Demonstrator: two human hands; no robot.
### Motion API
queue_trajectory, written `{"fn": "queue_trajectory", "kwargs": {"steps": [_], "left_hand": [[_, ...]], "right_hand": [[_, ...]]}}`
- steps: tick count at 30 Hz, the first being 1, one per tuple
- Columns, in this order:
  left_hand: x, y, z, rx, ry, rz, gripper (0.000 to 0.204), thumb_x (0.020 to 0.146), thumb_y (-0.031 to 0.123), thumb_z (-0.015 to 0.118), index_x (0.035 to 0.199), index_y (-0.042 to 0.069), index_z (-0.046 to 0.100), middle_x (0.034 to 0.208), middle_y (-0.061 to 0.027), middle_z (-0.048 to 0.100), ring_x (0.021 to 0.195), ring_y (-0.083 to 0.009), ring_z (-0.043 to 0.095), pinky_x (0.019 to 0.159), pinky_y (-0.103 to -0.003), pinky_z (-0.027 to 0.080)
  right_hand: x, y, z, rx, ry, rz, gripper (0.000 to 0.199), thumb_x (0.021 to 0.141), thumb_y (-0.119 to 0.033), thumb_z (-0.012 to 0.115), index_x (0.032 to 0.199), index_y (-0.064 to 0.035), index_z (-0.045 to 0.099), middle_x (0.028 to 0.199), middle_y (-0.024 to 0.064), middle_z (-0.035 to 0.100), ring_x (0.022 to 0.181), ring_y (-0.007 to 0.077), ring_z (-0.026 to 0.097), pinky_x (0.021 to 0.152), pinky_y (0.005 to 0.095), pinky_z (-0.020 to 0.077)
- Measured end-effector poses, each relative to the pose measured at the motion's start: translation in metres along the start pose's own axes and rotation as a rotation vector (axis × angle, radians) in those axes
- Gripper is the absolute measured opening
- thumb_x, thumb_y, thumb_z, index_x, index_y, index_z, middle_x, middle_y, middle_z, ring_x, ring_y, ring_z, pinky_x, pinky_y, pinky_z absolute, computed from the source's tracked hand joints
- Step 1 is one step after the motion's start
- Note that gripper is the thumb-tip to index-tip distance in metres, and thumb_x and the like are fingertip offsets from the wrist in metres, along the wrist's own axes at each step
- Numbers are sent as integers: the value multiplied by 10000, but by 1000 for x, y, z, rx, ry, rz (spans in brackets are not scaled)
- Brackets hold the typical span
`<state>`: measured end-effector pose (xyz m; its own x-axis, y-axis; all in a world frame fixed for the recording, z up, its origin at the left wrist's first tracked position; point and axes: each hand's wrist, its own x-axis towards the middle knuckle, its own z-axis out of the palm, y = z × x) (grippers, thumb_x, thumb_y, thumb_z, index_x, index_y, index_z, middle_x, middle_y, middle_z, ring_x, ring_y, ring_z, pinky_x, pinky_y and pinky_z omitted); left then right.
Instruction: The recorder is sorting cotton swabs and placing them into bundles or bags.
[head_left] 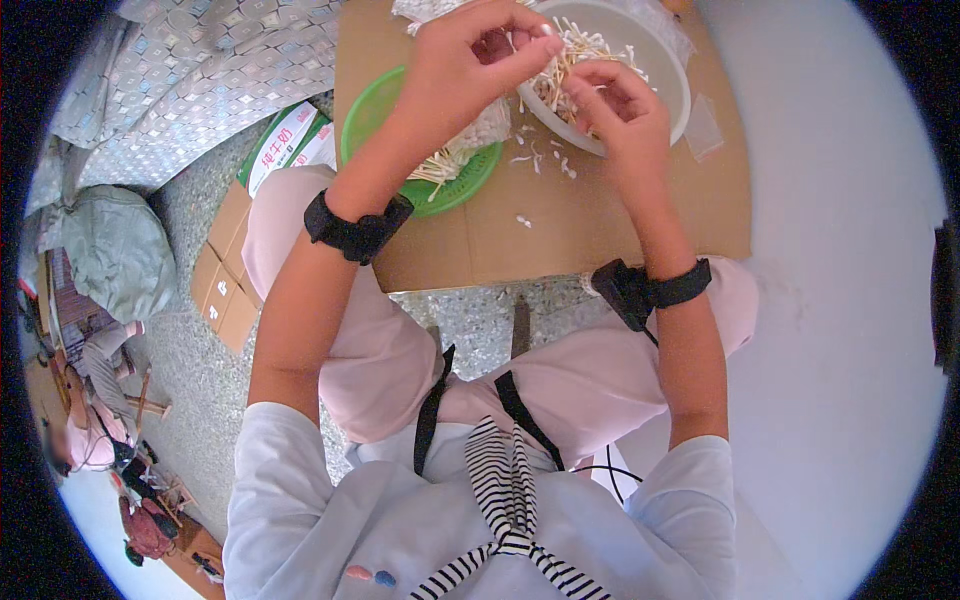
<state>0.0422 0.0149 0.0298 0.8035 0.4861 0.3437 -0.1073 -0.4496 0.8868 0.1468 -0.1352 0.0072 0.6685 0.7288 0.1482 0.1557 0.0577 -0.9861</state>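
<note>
A white bowl (pixel 676 75) full of loose cotton swabs (pixel 590 48) stands at the far side of a cardboard-topped table. Over its left rim, my left hand (pixel 480 55) is closed in a pinch, and a small white swab tip shows between thumb and forefinger. My right hand (pixel 630 110) hovers at the bowl's near right, its fingers curled and thumb against forefinger; what they hold, if anything, is hidden. Partly behind my left forearm sits a green basket (pixel 360 125) with more swabs (pixel 440 165) in it, wooden sticks pointing toward me.
White scraps (pixel 540 155) lie on the cardboard (pixel 600 235) below the bowl. A clear plastic piece (pixel 703 128) rests at right, beside a pale wall (pixel 840 250). Cartons (pixel 225 260) and a grey-green bag (pixel 118 258) are on the floor at left; another person (pixel 95 430) sits beyond.
</note>
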Motion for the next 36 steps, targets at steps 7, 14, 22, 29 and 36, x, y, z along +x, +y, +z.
{"fn": "queue_trajectory", "kwargs": {"steps": [7, 14, 22, 29, 36], "left_hand": [[0, 24, -2, 34, -106, 31, 148, 873, 157, 676, 952, 33, 662, 779, 8, 564, 649, -44, 474, 578, -201, 384], [-1, 18, 4, -53, -106, -171, 160, 867, 180, 683, 947, 42, 676, 875, -8, 629, 765, -73, 552, 670, -217, 434], [-4, 15, 10, 95, -161, 38, 207, 873, 218, 675, 925, 18, 683, 911, -35, 674, 824, -114, 608, 719, -250, 472], [-2, 4, 7, 290, -216, 348, 217, 802, 230, 719, 945, 71, 682, 1058, -69, 626, 1032, -242, 570, 908, -352, 427], [5, 10, 2, 241, -54, 363, 95, 810, 145, 712, 851, 62, 688, 1063, -89, 584, 1061, -237, 536, 912, -339, 402]], "right_hand": [[6, 2, -15, 246, 198, -34, 226, 875, -157, 679, 1050, -14, 682, 902, 20, 670, 740, 74, 594, 674, 202, 482], [6, 3, -16, 309, 169, -64, 243, 860, -159, 699, 1062, -24, 682, 910, 17, 672, 779, 72, 597, 688, 205, 487], [8, 5, -24, 405, 137, -112, 407, 892, -69, 647, 1269, -2, 507, 990, 54, 648, 787, 81, 566, 726, 215, 468], [-2, -18, -6, 269, 39, -87, 334, 844, -57, 694, 1161, -27, 593, 1006, 65, 658, 923, 127, 632, 792, 241, 518], [0, -16, -9, 240, 165, -87, 381, 870, -75, 672, 1224, -9, 547, 1021, 68, 674, 895, 85, 610, 747, 202, 466]]}}
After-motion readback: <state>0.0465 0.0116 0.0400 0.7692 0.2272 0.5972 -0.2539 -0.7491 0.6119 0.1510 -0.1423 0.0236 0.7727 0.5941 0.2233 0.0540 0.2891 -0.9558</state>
